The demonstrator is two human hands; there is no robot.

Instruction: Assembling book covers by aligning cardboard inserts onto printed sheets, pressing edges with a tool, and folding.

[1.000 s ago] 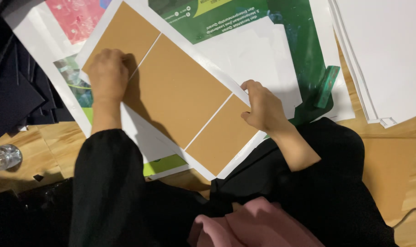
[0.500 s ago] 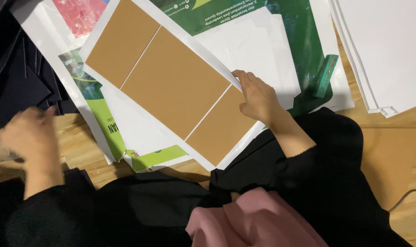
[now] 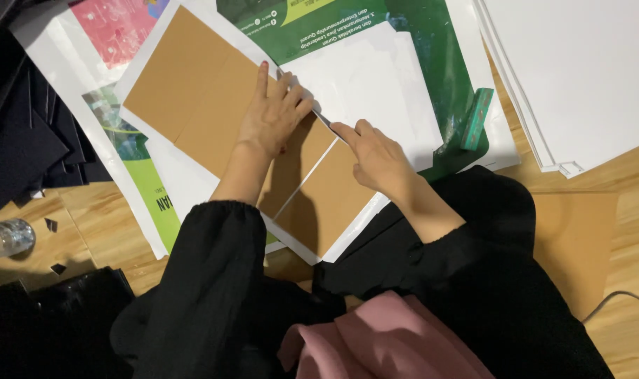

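Two hands pressing flat, grasping nothing, left hand and right hand on brown boards lying over a white sheet on the floor, risking boards sliding crooked under uneven pressing.

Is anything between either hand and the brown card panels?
Nothing visible. The left hand lies flat on the brown card panels, and the right hand touches their edge by the white sheet.
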